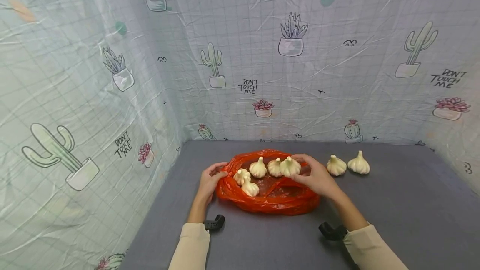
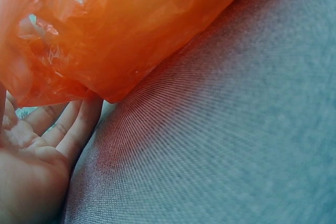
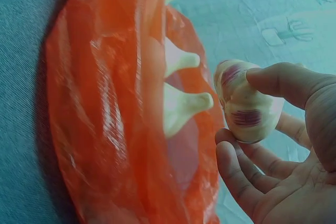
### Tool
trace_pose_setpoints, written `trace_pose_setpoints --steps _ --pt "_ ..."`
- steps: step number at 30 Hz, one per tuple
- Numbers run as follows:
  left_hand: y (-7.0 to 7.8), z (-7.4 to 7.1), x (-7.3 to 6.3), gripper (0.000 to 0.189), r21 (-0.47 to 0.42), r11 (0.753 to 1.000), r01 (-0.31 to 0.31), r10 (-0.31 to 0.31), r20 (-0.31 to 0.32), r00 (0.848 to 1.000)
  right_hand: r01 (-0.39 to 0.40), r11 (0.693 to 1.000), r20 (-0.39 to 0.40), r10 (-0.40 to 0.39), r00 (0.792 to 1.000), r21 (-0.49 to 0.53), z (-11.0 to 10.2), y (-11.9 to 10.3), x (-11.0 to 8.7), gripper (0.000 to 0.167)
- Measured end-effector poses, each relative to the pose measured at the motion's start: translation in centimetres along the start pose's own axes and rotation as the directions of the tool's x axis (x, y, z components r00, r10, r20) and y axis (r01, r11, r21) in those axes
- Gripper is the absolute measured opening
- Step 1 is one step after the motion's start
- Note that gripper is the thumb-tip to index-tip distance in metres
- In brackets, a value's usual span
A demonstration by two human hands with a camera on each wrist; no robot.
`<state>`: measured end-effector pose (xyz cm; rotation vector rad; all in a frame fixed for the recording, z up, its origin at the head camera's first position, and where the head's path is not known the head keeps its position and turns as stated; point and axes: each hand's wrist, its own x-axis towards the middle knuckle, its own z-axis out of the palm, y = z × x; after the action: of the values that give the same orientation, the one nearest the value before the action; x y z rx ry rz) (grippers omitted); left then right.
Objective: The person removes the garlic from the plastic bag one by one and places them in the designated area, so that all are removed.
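Note:
A red plastic bag (image 1: 277, 207) lies on the table, its mouth spread wide with the rim rolled outward. Several garlic bulbs (image 1: 258, 168) sit inside it, mostly toward the left and back. At the bag's left rim my left hand (image 1: 208, 181) holds the plastic, the fingers partly hidden behind it in the left wrist view. My right hand (image 1: 316, 177) pinches a garlic bulb (image 3: 249, 103) between thumb and fingers, above the right back part of the bag. Purple streaks mark this bulb in the right wrist view.
Two more garlic bulbs, one nearer (image 1: 336, 165) and one farther right (image 1: 358, 163), stand on the grey table (image 1: 262, 241) to the right of the bag. A cactus-print curtain (image 1: 240, 53) hangs behind the table and along its left side.

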<state>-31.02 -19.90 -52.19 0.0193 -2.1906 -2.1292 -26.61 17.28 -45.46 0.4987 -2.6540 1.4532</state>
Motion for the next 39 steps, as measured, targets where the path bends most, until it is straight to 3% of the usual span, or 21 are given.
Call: trace_pose_setpoints --steps 12,19,23,28,34,39 --pt "0.3 -0.1 -0.1 0.035 0.001 1.000 0.002 -0.002 0.009 1.000 -0.022 0.999 -0.019 0.022 1.000 0.045 -2.7 0.2 -0.1 0.059" --pt "2.8 0.1 -1.5 0.037 -0.011 1.000 0.007 -0.007 0.051 0.999 -0.051 0.999 -0.052 0.052 0.997 0.014 -4.0 0.6 -0.4 0.060" --pt "3.2 0.3 -1.8 0.037 -0.008 1.000 0.003 -0.003 0.050 0.999 -0.047 0.999 -0.062 0.046 0.997 -0.004 -4.8 0.6 -0.5 0.060" --pt "2.9 0.1 -1.5 0.035 -0.001 1.000 0.025 -0.025 0.049 0.999 -0.050 0.999 -0.071 0.050 0.996 0.008 -5.8 0.7 -0.8 0.061" --pt "0.7 -0.1 -0.1 0.036 -0.008 1.000 0.022 -0.021 0.038 0.999 -0.079 0.997 -0.090 0.079 0.993 -0.002 -7.1 0.9 -1.1 0.065" --pt "0.0 0.0 0.1 0.036 -0.008 1.000 0.006 -0.006 0.012 1.000 -0.100 0.995 -0.099 0.101 0.990 0.015 -8.1 0.9 -1.3 0.070"
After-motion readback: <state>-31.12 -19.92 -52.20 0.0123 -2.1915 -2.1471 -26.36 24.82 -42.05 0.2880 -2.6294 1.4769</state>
